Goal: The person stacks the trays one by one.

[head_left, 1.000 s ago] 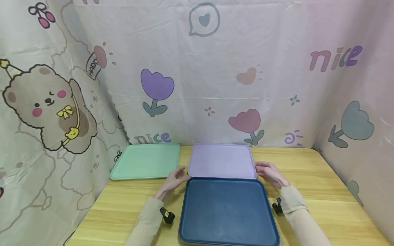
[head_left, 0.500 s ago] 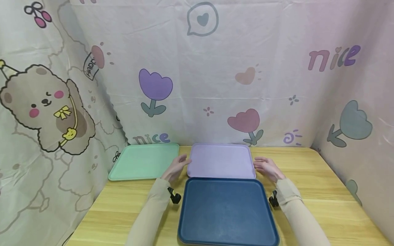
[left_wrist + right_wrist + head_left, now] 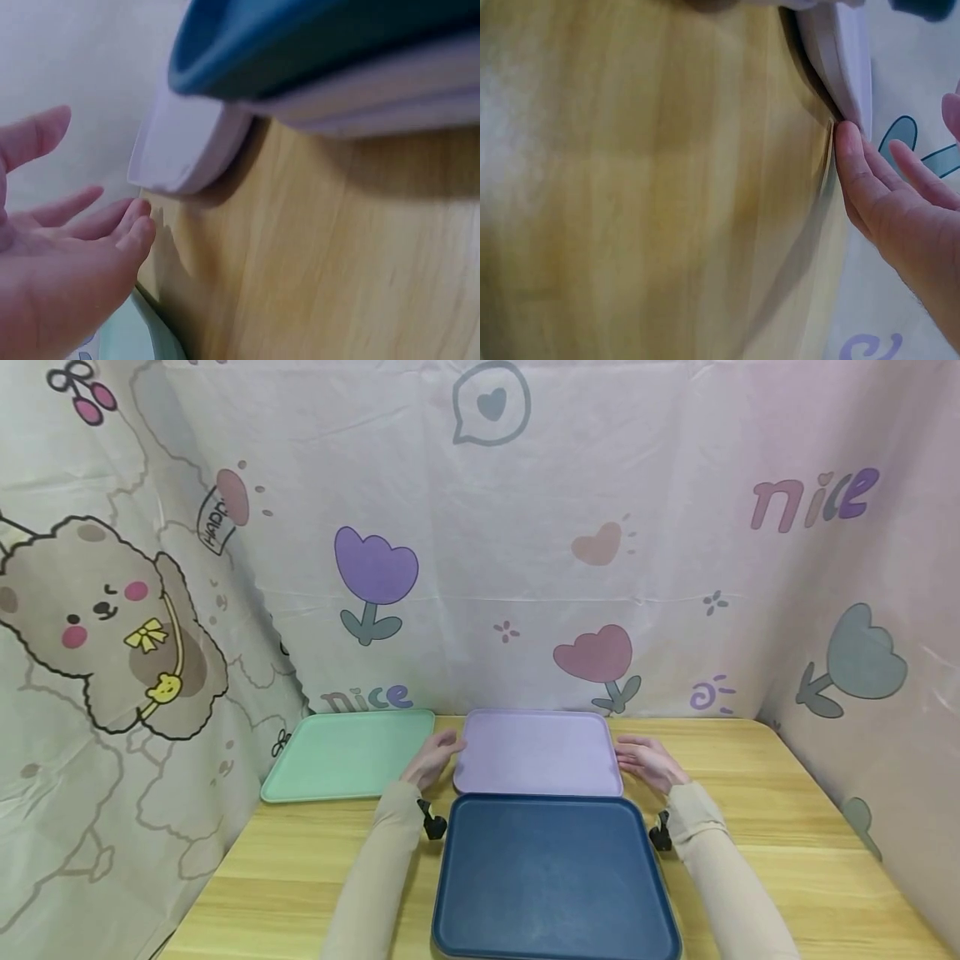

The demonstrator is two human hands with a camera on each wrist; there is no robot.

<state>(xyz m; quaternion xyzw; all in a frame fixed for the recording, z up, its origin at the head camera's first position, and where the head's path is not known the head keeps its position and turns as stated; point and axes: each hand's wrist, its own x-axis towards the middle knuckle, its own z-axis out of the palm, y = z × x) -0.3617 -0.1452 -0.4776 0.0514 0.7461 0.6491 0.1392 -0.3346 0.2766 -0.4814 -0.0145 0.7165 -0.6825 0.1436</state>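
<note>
A: Head view: left hand point(image 3: 431, 758) and right hand point(image 3: 647, 761) flank the lilac tray point(image 3: 537, 752) at the worktop's point(image 3: 750, 827) far side, beyond the blue tray point(image 3: 551, 877). A green tray point(image 3: 348, 753) lies left.

B: Left wrist view: fingers point(image 3: 112, 217) spread wide, holding nothing, just beside the lilac tray's corner point(image 3: 180, 150).

A: Right wrist view: relaxed fingers point(image 3: 859, 169), one fingertip touching the lilac rim point(image 3: 840, 56).

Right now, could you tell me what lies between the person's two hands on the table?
The lilac tray fills the stretch between the left hand and the right hand, one at each side edge. The head view shows it best.
</note>
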